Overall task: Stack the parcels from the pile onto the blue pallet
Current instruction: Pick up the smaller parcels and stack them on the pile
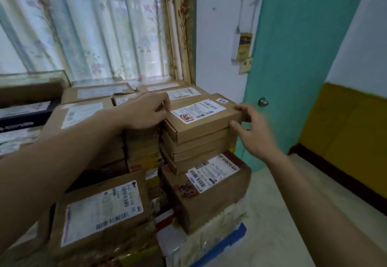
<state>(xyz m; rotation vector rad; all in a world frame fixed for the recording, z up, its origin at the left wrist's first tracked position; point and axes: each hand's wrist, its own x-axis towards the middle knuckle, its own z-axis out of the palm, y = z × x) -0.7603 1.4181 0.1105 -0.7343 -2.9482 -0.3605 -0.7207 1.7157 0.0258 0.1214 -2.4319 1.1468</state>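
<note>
A flat brown parcel [201,117] with a white label lies on top of a tall stack of similar cartons. My left hand [144,112] grips its left end with curled fingers. My right hand [251,132] holds its right corner, thumb on the front edge and fingers on the top. Under the stacks, a corner of the blue pallet [234,239] shows at the bottom right. More labelled parcels sit lower in front, one at the left [100,214] and one at the right [209,187].
Many more cartons [83,107] fill the left and back, up to a curtained window [94,27]. A teal door [297,57] stands to the right, with pale floor [282,214] in front of it and a yellow wall panel [345,132] beyond.
</note>
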